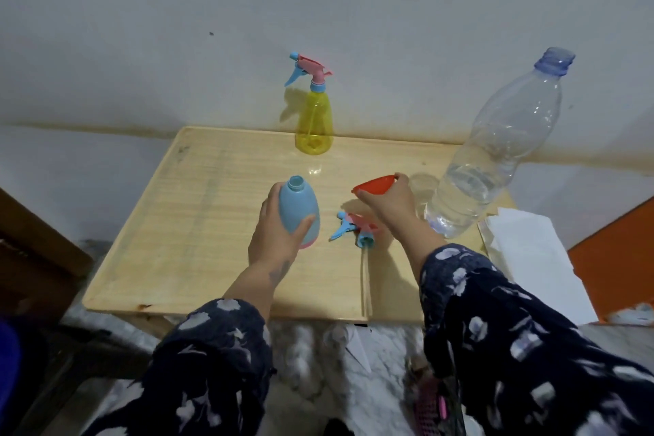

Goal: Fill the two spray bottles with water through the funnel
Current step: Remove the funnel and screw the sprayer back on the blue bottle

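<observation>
My left hand (274,234) grips a blue spray bottle (299,209) with its neck open, standing on the wooden table (198,216). My right hand (387,203) holds a red funnel (373,185) just above the table, to the right of the blue bottle. The blue bottle's pink and blue spray head (355,227) lies on the table between my hands, its clear tube trailing toward me. A yellow spray bottle (314,124) with its spray head on stands at the table's far edge. A large clear water bottle (495,159), uncapped and partly full, stands at the right.
White paper sheets (531,258) lie over the table's right edge. A wall runs behind the table. Dark wooden furniture (32,258) is at the left, an orange surface (615,251) at the right. A pink perforated object (430,414) lies on the floor near me.
</observation>
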`<state>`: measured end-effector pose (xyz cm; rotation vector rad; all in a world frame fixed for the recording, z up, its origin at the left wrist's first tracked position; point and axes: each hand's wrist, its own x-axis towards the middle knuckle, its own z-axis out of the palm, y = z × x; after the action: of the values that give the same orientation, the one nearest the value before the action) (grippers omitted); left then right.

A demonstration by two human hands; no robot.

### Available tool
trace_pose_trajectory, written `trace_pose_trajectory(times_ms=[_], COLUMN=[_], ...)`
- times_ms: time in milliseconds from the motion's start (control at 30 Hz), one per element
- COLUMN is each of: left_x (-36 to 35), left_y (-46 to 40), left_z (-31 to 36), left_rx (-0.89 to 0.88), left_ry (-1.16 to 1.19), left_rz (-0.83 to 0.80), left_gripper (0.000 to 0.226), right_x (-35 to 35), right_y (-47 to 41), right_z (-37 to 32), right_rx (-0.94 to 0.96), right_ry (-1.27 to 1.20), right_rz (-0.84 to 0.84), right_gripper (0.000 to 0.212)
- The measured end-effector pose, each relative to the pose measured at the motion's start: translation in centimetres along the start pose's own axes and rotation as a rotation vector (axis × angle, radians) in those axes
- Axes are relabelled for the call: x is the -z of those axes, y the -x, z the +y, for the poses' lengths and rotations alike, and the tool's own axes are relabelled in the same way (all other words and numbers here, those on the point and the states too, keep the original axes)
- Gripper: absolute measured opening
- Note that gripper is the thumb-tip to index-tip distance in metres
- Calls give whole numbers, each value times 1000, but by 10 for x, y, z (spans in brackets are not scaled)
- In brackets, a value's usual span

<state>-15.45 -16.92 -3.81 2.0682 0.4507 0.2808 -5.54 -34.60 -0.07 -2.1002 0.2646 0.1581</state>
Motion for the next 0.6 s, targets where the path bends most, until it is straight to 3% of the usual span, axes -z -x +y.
trace_pose_trajectory(times_ms=[233, 433, 500, 600], left_x=[-4, -2, -2, -2], left_y=[2, 4, 6, 6], left_z=[-2, 2, 4, 6], left_rx=[5, 9, 9, 25], left_ry=[14, 47, 42, 33], left_rz=[9, -7, -6, 6], left_gripper=[76, 76, 76, 78], right_x=[-6, -5, -5, -5], right_y=[-24, -18, -8, 15], right_z=[28, 26, 20, 20], right_rx=[-144, -197, -213, -85], right_ry=[117, 29, 42, 340], right_rz=[102, 105, 160, 343], right_gripper=[95, 114, 109, 80])
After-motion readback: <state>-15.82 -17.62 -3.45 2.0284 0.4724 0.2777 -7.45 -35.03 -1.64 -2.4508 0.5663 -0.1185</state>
